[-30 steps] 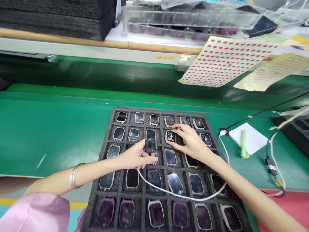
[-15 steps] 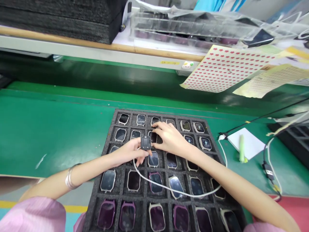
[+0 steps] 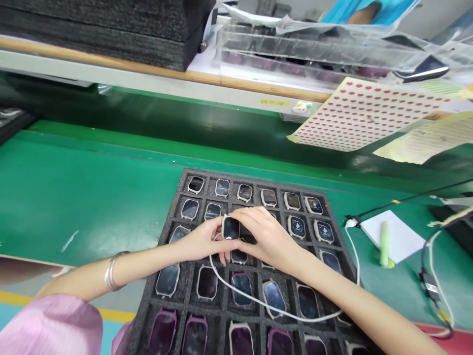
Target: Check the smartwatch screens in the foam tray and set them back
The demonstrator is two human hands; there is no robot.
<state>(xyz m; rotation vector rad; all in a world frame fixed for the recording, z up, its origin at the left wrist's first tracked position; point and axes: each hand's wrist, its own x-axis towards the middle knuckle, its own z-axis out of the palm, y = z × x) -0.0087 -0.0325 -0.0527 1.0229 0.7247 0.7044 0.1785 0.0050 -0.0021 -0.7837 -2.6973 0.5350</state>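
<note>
Both my hands meet over a dark foam tray of smartwatch heads without straps. Between them a smartwatch with a dark screen and silver frame is tilted toward me. My right hand grips it from the right, fingers over its top edge and thumb below. My left hand is closed at its left side, around the charger, which the watch hides. A white cable runs out of the left hand and loops over the tray. Purple-framed watches lie in the near row.
Right of the tray a white paper pad carries a pale green marker. Cables with a black connector lie beyond it. Above, a shelf holds black foam blocks and clear plastic trays. A dotted sheet hangs from it.
A smartwatch has come up in my right hand, which was reaching into the tray. It now covers the black square charger that showed in my left hand. The view has shifted slightly.
</note>
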